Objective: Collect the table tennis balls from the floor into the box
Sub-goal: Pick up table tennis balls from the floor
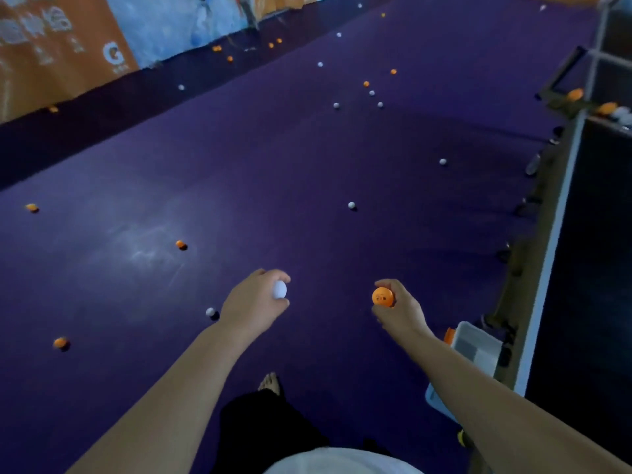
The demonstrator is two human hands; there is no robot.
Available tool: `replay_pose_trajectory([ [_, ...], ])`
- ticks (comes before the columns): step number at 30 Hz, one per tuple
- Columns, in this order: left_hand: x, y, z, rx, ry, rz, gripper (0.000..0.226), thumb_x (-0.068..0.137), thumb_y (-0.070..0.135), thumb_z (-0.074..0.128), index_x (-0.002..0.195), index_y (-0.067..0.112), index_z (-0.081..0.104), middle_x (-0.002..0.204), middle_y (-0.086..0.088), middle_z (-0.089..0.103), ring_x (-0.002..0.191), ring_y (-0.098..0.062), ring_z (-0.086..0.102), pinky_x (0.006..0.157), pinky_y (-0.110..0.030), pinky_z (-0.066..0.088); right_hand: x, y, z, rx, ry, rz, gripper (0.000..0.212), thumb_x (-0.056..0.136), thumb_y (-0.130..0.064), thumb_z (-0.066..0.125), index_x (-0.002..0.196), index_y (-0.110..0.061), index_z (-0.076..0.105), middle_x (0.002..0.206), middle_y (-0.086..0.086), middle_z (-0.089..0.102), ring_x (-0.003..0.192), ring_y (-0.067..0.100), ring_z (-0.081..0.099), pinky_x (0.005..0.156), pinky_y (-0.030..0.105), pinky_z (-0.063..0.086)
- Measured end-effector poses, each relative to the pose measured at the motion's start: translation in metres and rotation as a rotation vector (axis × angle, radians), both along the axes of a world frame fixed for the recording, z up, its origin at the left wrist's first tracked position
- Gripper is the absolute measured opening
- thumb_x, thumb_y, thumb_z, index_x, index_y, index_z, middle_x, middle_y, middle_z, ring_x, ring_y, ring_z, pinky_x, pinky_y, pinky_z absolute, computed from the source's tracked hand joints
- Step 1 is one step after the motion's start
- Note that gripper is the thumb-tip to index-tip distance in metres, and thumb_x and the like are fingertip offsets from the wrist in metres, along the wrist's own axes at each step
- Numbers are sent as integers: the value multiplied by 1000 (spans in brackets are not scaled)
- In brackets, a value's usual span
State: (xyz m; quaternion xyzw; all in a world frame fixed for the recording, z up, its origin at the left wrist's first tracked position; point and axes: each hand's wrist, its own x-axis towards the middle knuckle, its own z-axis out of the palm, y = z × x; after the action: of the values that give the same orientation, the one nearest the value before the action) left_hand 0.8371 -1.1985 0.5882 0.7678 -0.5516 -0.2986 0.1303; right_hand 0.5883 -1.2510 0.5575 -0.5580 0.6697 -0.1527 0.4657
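My left hand [254, 304] holds a white ball [279, 289] in its curled fingers, low in the middle of the view. My right hand [400, 313] pinches an orange ball [383, 297] a little to the right. A clear plastic box [477, 350] with an orange latch stands on the floor under my right forearm, partly hidden by it. Several white and orange balls lie scattered over the purple floor [307, 159], among them a white ball [210, 312] just left of my left wrist and an orange ball [180, 244] farther left.
A dark table tennis table [588, 268] with a white edge line runs along the right side, with its net post and some balls at the far end. An orange and blue banner wall [68, 53] borders the floor at the upper left. My bare foot [270, 383] shows below.
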Motion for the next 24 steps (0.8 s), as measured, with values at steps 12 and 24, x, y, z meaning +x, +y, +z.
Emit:
replay_pose_trajectory([
  [12,-44,-200,-23,110,62,-491,47,86,10,51,128,30,48,118,7,49,90,-17,56,67,-30,47,-20,-70,-21,198,-135,-537,39,80,-9,61,112,-31,54,91,4,62,71,16,59,63,29,52],
  [24,-223,-381,-89,175,57,-786,39,84,19,58,120,24,43,111,7,54,90,-17,56,67,-32,46,-143,-202,-120,293,-110,-773,33,81,-24,68,109,-29,52,93,-6,59,85,13,60,76,32,54],
])
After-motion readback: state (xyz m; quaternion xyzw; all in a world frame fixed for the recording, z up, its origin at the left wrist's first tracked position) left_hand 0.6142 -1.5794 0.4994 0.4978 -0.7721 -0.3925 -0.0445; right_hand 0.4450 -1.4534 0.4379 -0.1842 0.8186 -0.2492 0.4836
